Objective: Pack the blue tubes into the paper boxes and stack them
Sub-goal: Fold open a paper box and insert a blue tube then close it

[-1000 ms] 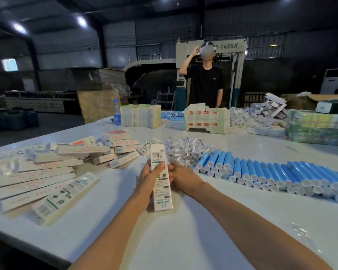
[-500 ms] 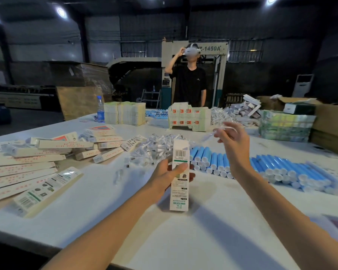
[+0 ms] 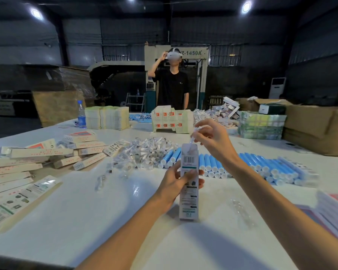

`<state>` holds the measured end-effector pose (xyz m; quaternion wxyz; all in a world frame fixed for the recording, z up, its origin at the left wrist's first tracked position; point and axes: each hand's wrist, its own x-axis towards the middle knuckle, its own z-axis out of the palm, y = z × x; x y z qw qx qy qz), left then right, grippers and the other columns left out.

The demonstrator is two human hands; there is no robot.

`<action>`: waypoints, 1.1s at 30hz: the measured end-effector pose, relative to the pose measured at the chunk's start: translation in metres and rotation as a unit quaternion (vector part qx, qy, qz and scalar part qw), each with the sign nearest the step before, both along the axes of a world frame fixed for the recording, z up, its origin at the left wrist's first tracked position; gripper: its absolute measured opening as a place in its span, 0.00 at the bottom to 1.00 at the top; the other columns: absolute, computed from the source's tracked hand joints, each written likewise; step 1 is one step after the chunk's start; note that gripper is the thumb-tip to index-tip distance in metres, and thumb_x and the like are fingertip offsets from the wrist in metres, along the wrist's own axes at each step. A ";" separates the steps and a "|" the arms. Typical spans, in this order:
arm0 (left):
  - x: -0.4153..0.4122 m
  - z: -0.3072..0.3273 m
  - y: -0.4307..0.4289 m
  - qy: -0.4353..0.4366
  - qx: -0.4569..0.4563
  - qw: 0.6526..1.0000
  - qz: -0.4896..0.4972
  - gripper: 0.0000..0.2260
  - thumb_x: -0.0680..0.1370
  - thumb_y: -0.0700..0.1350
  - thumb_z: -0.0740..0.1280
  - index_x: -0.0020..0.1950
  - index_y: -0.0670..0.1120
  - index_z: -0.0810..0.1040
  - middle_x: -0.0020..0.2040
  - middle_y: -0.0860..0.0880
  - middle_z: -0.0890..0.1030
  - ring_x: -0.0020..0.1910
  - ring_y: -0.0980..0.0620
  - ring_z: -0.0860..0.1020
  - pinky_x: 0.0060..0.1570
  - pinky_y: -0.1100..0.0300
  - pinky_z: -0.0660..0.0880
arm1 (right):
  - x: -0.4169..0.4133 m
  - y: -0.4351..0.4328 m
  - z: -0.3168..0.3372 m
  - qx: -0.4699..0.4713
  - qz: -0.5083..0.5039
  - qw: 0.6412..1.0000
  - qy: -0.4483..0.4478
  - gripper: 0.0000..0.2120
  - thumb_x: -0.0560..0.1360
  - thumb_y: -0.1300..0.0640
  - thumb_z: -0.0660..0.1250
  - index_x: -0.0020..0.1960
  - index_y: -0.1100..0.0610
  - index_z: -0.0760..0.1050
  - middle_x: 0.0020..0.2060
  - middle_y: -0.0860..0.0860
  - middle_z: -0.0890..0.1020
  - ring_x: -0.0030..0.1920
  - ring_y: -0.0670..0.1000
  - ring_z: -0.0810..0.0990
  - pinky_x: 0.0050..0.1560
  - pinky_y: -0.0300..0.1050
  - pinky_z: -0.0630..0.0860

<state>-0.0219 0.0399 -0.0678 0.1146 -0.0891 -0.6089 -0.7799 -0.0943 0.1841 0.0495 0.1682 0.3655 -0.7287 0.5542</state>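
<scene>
Left hand: the left hand [image 3: 173, 185] wraps its fingers and thumb around the middle of a paper box [image 3: 189, 199], holding it upright with its base on the white table [image 3: 105, 221].

Right hand: the right hand [image 3: 215, 140] hovers just above and behind the box's open top. Its fingertips are pressed together on a small clear-wrapped piece [image 3: 193, 136], whose lower end points down into the opening.

Box contents: something pale shows at the mouth. Whether a tube is inside cannot be told.

Blue tubes: the blue tubes [image 3: 261, 166] lie in a long row just beyond the left hand and under the right forearm, white caps facing the person.

Loose packets: a heap of clear packets [image 3: 144, 152] sits beyond the left hand, on its outer side.

Other boxes: a spread of boxes [image 3: 33, 152], some lying flat, is well off to the left of the left hand.

Step, as judged: dropping the small wrapped piece into the box before closing it.

Risk, snagging: the piece may catch on the box rim or an open flap, since the mouth is narrow and the wrapper is limp.

Risk, tipping: a downward push could tilt the tall, narrow box if the left grip loosens.

Risk, crushing: squeezing harder to steady it could dent the thin card.

Risk, knocking: the right forearm passes close over the tube row and could roll tubes out of line.
</scene>
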 end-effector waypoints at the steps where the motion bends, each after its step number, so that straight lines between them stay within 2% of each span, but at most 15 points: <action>1: 0.001 0.000 0.000 0.000 -0.002 1.000 0.001 0.20 0.79 0.48 0.78 0.69 0.47 0.78 0.61 0.39 0.86 0.55 0.36 0.87 0.60 0.41 0.83 | -0.001 -0.001 0.000 0.014 0.006 1.000 -0.001 0.08 0.80 0.57 0.72 0.58 0.53 0.77 0.49 0.51 0.86 0.48 0.45 0.85 0.46 0.37 0.81; 5: 0.001 0.000 -0.001 0.011 -0.024 1.000 0.003 0.21 0.80 0.49 0.77 0.70 0.46 0.78 0.62 0.40 0.86 0.56 0.35 0.86 0.61 0.41 0.83 | -0.002 -0.007 -0.006 0.117 0.021 0.993 0.021 0.07 0.79 0.57 0.73 0.56 0.53 0.79 0.49 0.47 0.84 0.48 0.43 0.82 0.43 0.34 0.78; 8: 0.002 0.000 -0.003 0.019 -0.036 0.999 0.006 0.19 0.82 0.48 0.75 0.71 0.45 0.77 0.62 0.40 0.86 0.56 0.34 0.86 0.62 0.38 0.82 | -0.002 -0.009 -0.021 0.183 -0.002 0.981 0.072 0.04 0.80 0.55 0.72 0.54 0.52 0.82 0.54 0.47 0.79 0.54 0.45 0.76 0.50 0.36 0.74; 10: 0.002 0.001 -0.002 0.017 -0.041 0.999 0.011 0.19 0.82 0.48 0.74 0.71 0.44 0.76 0.62 0.40 0.86 0.56 0.34 0.86 0.63 0.37 0.81 | -0.001 -0.006 -0.029 0.196 -0.020 0.975 0.099 0.07 0.82 0.54 0.68 0.56 0.53 0.84 0.59 0.47 0.75 0.61 0.47 0.71 0.56 0.35 0.70; 13: 0.004 0.002 0.000 0.013 -0.032 0.999 0.020 0.19 0.82 0.47 0.73 0.71 0.43 0.75 0.61 0.41 0.86 0.56 0.34 0.86 0.61 0.39 0.83 | 0.003 0.005 -0.038 0.149 -0.026 0.986 0.073 0.10 0.84 0.54 0.66 0.59 0.54 0.85 0.63 0.48 0.74 0.66 0.47 0.70 0.59 0.39 0.71; 18: 0.005 0.002 0.005 0.031 -0.017 0.999 0.023 0.16 0.83 0.42 0.71 0.70 0.42 0.76 0.63 0.35 0.83 0.57 0.34 0.86 0.54 0.47 0.85 | 0.008 0.022 -0.059 0.050 -0.030 0.998 0.024 0.12 0.84 0.55 0.66 0.67 0.48 0.78 0.64 0.45 0.75 0.61 0.44 0.77 0.57 0.40 0.77; 20: 0.005 0.003 0.007 0.050 -0.010 0.998 0.029 0.20 0.83 0.40 0.71 0.74 0.47 0.71 0.64 0.37 0.83 0.56 0.34 0.86 0.52 0.46 0.85 | 0.013 0.021 -0.072 0.027 0.008 0.999 -0.027 0.14 0.83 0.54 0.68 0.68 0.46 0.74 0.62 0.44 0.79 0.58 0.43 0.80 0.52 0.42 0.81; 23: 0.008 0.006 0.007 0.090 -0.027 0.995 0.034 0.30 0.83 0.38 0.71 0.79 0.57 0.62 0.64 0.44 0.84 0.57 0.37 0.86 0.52 0.43 0.85 | 0.020 0.014 -0.089 -0.039 0.104 0.988 -0.111 0.17 0.83 0.54 0.69 0.70 0.44 0.71 0.56 0.49 0.85 0.52 0.50 0.86 0.41 0.44 0.82; 28: 0.008 0.004 0.003 0.107 -0.081 0.988 0.071 0.24 0.82 0.41 0.73 0.75 0.54 0.71 0.62 0.44 0.84 0.59 0.41 0.86 0.54 0.46 0.85 | 0.020 0.013 -0.095 -0.058 0.112 0.988 -0.084 0.14 0.83 0.54 0.68 0.68 0.44 0.77 0.55 0.48 0.86 0.53 0.50 0.86 0.42 0.42 0.82; 30: 0.008 0.004 0.003 0.111 -0.105 0.985 0.086 0.22 0.82 0.42 0.74 0.74 0.52 0.72 0.61 0.44 0.84 0.59 0.43 0.86 0.56 0.45 0.84 | 0.021 0.014 -0.096 -0.062 0.116 0.988 -0.084 0.12 0.84 0.55 0.67 0.66 0.47 0.79 0.54 0.48 0.86 0.52 0.49 0.86 0.41 0.40 0.81; 33: 0.008 0.005 0.000 0.120 -0.150 0.976 0.105 0.20 0.82 0.45 0.75 0.71 0.52 0.73 0.58 0.48 0.86 0.57 0.46 0.86 0.57 0.52 0.83 | 0.016 0.015 -0.094 -0.031 0.105 0.992 -0.062 0.07 0.84 0.55 0.67 0.62 0.51 0.79 0.53 0.48 0.86 0.54 0.50 0.85 0.47 0.42 0.82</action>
